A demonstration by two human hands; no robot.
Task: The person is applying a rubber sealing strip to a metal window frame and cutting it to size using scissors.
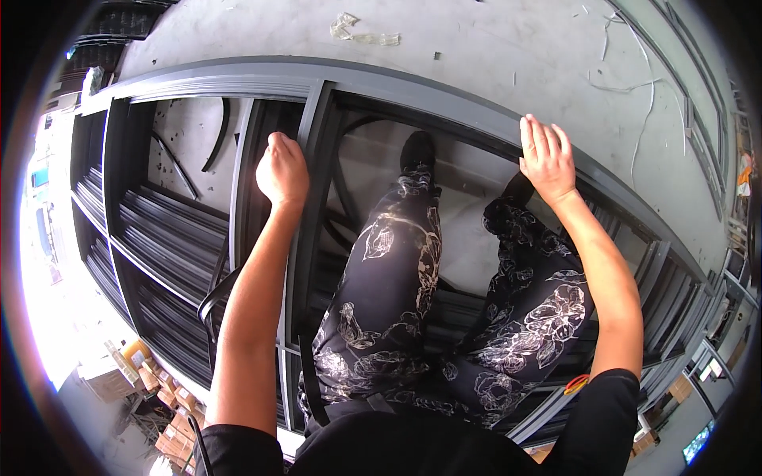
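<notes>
A large dark grey metal frame [381, 78] with crossbars lies in front of me, on top of several similar stacked frames. My right hand [549, 163] is on its far rail, right of the middle; the fingers reach over the rail and the thumb lies along the near side. My left hand [283, 170] is closed in a fist over the gap between two upright bars, left of the grey crossbar [311, 127]. Whatever the left fingers hold, if anything, is hidden. My legs in dark flowered trousers [389, 262] reach into the frame's middle opening.
Black strips [218, 135] lie on the floor inside the left opening. Beyond the far rail, the grey floor [262, 36] carries crumpled clear plastic [357, 32] and a loose white strand [652, 103]. Cardboard boxes [171, 432] stand at lower left; more long profiles line the right.
</notes>
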